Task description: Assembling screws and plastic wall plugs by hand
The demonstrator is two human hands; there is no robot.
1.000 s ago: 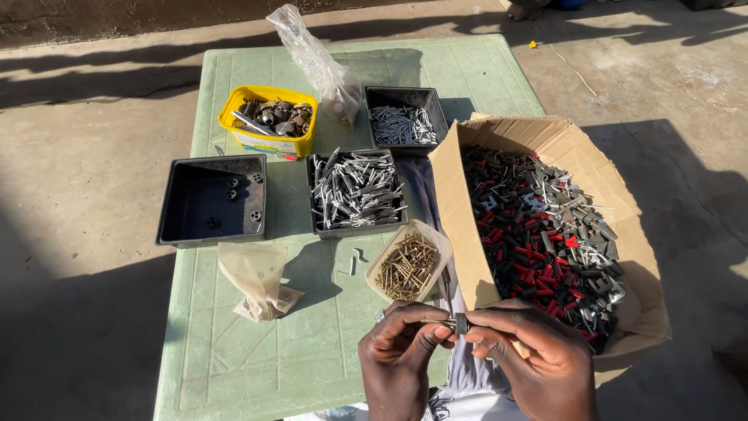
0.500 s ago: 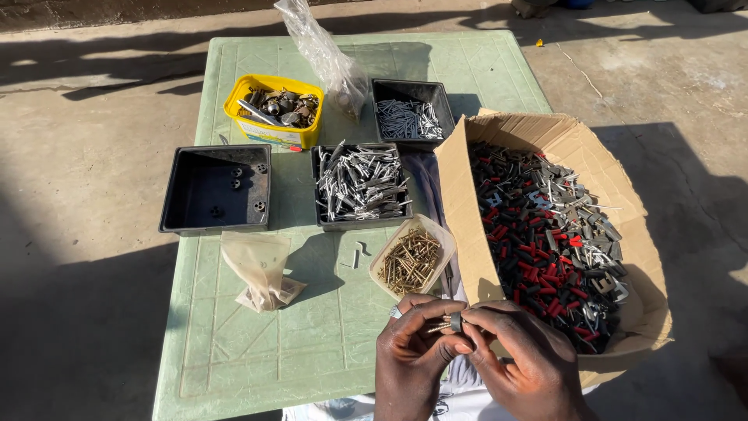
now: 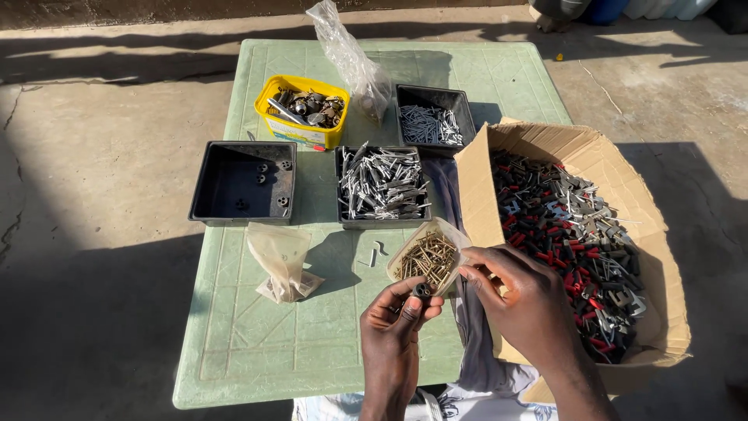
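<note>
A small dark round part (image 3: 421,291), too small to identify, is pinched in the left hand (image 3: 396,318) fingertips just beside the clear tub of brass screws (image 3: 427,259). The right hand (image 3: 520,298) curls over the tub's edge, its fingertips hidden. The green worktop (image 3: 257,343) carries both.

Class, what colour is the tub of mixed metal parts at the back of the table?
Yellow; the tub shows best in the head view.
</note>
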